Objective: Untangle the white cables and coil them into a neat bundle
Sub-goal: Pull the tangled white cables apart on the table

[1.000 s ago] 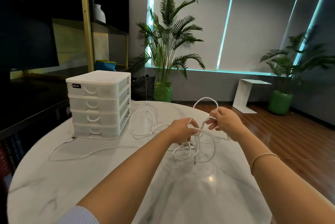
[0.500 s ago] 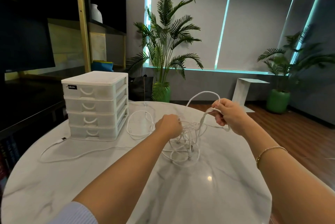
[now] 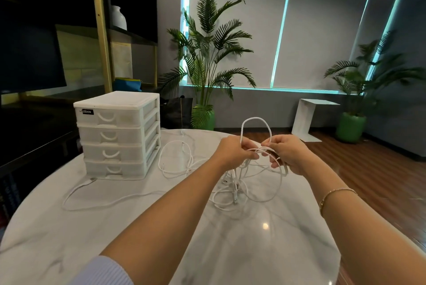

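A tangle of white cables [image 3: 251,183] hangs from both hands above the round marble table [image 3: 207,238]. My left hand [image 3: 235,150] pinches strands at the left of the knot. My right hand [image 3: 288,153] grips strands at its right, close to the left hand. An arch of cable [image 3: 254,121] stands up between the two hands. Loops and a plug end dangle below onto the table. Another loop [image 3: 175,160] lies on the table further left. A long strand [image 3: 99,201] trails left to a plug beside the drawer unit.
A white plastic drawer unit [image 3: 117,135] stands at the table's back left. Dark shelving [image 3: 69,54] lies beyond it. Potted palms [image 3: 207,65] and a small white side table [image 3: 311,118] stand on the wooden floor behind. The table's rim curves off near my right forearm.
My hands have come close together and risen a little, lifting the tangle. The upright cable arch now sits between them, and the trailing strand on the left has shifted slightly.
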`<state>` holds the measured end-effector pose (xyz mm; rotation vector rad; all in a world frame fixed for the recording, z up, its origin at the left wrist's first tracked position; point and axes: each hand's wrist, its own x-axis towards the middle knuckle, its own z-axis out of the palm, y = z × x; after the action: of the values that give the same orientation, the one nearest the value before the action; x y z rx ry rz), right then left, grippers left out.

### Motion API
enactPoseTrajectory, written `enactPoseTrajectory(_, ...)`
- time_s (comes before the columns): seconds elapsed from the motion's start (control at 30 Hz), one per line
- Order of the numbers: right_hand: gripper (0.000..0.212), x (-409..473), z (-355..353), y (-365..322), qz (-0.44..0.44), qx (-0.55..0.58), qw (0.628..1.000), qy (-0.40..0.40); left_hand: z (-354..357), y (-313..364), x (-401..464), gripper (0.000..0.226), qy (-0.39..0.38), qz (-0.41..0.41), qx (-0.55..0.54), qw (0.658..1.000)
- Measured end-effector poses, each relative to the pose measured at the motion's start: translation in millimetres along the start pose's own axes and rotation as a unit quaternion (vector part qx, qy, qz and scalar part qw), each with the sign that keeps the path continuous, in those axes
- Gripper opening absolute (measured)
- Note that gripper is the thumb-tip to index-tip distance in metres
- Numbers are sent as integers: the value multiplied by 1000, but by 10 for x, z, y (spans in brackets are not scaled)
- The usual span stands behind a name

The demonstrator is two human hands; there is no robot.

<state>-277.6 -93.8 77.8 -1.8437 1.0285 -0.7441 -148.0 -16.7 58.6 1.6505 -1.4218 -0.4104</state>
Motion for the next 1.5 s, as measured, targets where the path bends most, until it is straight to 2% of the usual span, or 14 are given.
enactPoseTrajectory(0.13, 15, 46, -50, 48, 49, -38, 998, 21, 13, -4, -1, 12, 27, 2, -1, 1000)
enactPoseTrajectory(0.3, 16, 143, -163, 207, 115, 10, 988, 99, -118, 16, 2, 12, -16, 32, 131, 991)
enactPoseTrajectory(0.43, 27, 178, -155, 217, 76, 91, 983, 143, -173, -21, 33, 16, -29, 0, 197, 980)
enactPoseTrajectory(0.67, 33, 164, -160, 18, 40, 189, 965, 180, -235, -43, 34, 17, 46, -47, 270, 961)
enactPoseTrajectory(0.83, 27, 112, -280, -111, -30, 35, 973, 227, -331, -149, 15, 14, 67, -53, 288, 954)
enactPoseTrajectory(0.9, 26, 114, -314, -140, -52, 36, 973, 222, -324, -163, 22, 7, 62, -42, 265, 961)
enactPoseTrajectory(1.03, 26, 114, -326, -184, -66, 79, 973, 208, -235, -148, -10, 19, 33, -34, 193, 980)
enactPoseTrajectory(1.17, 11, 57, -284, -290, -110, 126, 969, 181, -142, -149, -94, 68, -14, -17, 172, 985)
enactPoseTrajectory(1.27, 15, -38, -255, -378, -120, 241, 955, 122, -109, -166, -150, 86, -46, -1, 144, 989)
enactPoseTrajectory(1.4, 17, -106, -240, -415, -125, 404, 903, 74, -50, -132, -223, 79, -97, -2, 107, 990)
enactPoseTrajectory(1.5, 16, -118, -248, -394, -127, 356, 923, 67, -15, -155, -292, 71, -147, -11, 116, 982)
